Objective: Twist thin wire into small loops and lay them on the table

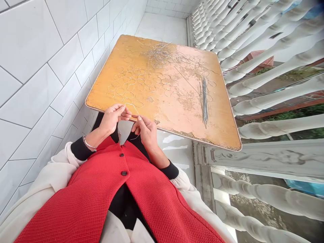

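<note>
A thin pale wire (135,109), bent into a curve, is held between my two hands at the near edge of the table. My left hand (112,118) pinches its left side between thumb and fingers. On the other side my right hand (146,130) grips the wire near its end, and a loose tail hangs below those fingers. Just beyond my hands, many wire rings (136,81) lie spread over the left half of the tabletop. The exact crossing of the wire at my fingertips is too fine to make out.
The worn wooden table (174,118) has a chipped near edge. A bundle of straight wires (204,101) lies on its right, and a tangled wire heap (159,54) at the far side. A tiled wall (63,64) borders the left, a white balustrade (265,101) the right.
</note>
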A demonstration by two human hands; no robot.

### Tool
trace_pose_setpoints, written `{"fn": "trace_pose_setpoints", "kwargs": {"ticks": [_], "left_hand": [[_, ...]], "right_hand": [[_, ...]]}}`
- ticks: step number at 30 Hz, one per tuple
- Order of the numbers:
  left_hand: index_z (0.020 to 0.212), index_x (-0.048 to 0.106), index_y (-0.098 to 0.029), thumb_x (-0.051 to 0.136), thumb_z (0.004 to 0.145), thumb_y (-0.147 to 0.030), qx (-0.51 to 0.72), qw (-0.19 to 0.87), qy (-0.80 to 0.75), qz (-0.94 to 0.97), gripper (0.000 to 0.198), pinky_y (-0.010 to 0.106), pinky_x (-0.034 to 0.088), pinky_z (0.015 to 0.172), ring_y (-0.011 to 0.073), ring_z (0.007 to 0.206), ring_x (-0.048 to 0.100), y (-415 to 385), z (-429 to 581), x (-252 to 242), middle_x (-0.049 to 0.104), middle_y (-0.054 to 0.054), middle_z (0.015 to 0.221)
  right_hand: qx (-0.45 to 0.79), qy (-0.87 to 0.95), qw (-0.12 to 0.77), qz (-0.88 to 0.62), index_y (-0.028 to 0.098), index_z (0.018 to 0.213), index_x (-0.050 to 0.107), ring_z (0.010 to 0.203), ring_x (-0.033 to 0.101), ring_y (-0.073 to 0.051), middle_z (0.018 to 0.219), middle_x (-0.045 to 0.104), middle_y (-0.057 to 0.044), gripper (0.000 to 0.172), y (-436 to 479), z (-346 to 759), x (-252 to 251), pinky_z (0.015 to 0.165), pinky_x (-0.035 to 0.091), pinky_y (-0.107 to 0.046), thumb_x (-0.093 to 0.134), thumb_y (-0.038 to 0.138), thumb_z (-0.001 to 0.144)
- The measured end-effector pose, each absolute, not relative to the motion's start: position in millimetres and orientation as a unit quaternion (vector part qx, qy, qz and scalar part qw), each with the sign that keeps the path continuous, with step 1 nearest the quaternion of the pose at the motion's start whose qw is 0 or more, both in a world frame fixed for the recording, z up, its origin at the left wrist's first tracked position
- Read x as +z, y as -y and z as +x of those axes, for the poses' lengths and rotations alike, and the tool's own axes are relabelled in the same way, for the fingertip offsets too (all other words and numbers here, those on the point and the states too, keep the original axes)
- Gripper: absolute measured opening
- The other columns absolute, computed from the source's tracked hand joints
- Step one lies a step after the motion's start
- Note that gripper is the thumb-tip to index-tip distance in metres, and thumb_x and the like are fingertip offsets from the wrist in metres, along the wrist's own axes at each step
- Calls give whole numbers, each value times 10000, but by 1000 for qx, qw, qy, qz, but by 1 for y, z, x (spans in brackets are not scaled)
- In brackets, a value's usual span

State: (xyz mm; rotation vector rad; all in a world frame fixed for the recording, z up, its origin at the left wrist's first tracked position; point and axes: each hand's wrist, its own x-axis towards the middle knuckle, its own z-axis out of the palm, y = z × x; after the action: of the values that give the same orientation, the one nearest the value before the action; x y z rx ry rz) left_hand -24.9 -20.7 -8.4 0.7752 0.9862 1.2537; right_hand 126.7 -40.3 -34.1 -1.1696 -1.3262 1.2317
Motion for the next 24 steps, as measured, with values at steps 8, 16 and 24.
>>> {"fn": "trace_pose_setpoints", "kwargs": {"ticks": [8,16,24], "left_hand": [[749,603,-128,639,929,-286,508,652,-452,335,242,165,449,508,57,482,587,18,-31,-5,667,5,606],[808,619,-128,545,978,-207,519,686,-407,306,202,164,516,618,82,652,703,20,-27,-11,734,42,743],[813,728,-129,737,835,-318,512,614,-463,383,191,162,438,506,54,608,610,23,-26,-15,743,56,908]], "right_hand": [[461,560,492,-481,167,1021,692,431,447,-84,517,574,51,450,44,127,-37,489,392,-232,519,572,932],[497,545,500,-454,182,969,674,427,473,-84,542,608,41,455,42,123,-38,464,412,-223,534,610,911],[530,537,472,-456,172,959,693,520,606,-109,641,697,-8,512,43,123,-40,552,524,-240,551,657,877]]}}
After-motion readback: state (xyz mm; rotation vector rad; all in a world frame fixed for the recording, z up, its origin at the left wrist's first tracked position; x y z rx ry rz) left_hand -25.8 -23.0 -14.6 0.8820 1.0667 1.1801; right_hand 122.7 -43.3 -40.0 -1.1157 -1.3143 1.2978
